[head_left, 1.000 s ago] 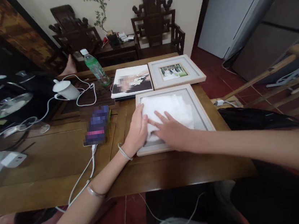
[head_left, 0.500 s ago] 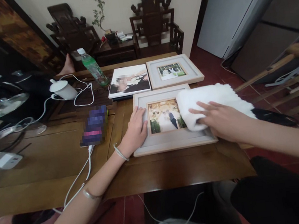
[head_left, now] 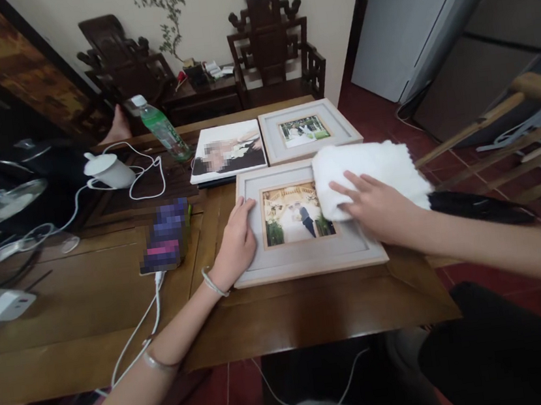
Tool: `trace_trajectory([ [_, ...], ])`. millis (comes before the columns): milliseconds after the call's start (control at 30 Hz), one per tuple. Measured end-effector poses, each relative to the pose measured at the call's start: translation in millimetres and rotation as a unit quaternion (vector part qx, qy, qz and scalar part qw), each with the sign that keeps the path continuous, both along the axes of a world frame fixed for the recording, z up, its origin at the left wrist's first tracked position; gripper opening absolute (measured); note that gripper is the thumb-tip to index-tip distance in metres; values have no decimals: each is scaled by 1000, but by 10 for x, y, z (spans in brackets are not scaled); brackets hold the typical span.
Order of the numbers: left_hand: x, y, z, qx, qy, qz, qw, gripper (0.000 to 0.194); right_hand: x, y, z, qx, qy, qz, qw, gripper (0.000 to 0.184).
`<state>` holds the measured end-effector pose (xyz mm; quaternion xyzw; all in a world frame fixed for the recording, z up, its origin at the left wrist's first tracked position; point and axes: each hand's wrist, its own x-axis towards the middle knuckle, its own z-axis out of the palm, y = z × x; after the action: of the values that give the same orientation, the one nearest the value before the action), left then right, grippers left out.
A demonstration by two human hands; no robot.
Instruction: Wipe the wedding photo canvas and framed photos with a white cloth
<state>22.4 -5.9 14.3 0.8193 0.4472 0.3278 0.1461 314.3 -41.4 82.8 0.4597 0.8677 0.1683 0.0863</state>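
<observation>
A pale wooden picture frame (head_left: 303, 268) with a wedding photo (head_left: 296, 216) in its middle lies flat near the table's front edge. My left hand (head_left: 236, 243) grips its left border, fingers close together over the rim. Over the frame's right side is a thick, fluffy white cloth (head_left: 369, 167). My right hand (head_left: 374, 206) has hold of this cloth and presses it down, with its fingers somewhat spread on top. The cloth hides the frame's upper right corner and touches the photo's right edge.
Behind lie a second framed photo (head_left: 345, 129) and a white-edged photo panel (head_left: 227, 148). To the left are a green-labelled bottle (head_left: 163, 130), a lidded white cup (head_left: 111, 171), a phone (head_left: 165, 235) on a charging cable and a power strip (head_left: 9, 303). A wooden chair (head_left: 501, 115) stands right.
My right hand has slid the white cloth slightly up and left across the frame's right side. My left hand stays on the left border. The whole view has shifted a little.
</observation>
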Motion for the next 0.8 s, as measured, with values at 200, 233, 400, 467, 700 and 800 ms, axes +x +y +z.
trace_trajectory([
  [200, 10, -8, 5, -3, -3, 5, 1000, 52, -168, -800, 134, -91, 39, 27, 995, 33],
  [233, 8, -7, 2, -2, -4, 3, 1000, 52, -209, -855, 129, -95, 64, 47, 992, 36],
  [400, 0, -3, 0, 2, 2, -7, 1000, 52, -446, -752, -2, -135, 115, 117, 977, 44],
  [467, -1, 1, 3, 2, 6, -8, 1000, 51, -482, -515, -43, -161, 95, 111, 976, 50],
  [700, -5, 16, -14, 6, 1, -9, 1000, 52, -276, 711, 0, -47, 99, 6, 994, 65],
  [800, -7, 15, -18, 6, -2, -9, 1000, 53, -284, 901, -31, -47, 71, -4, 996, 60],
])
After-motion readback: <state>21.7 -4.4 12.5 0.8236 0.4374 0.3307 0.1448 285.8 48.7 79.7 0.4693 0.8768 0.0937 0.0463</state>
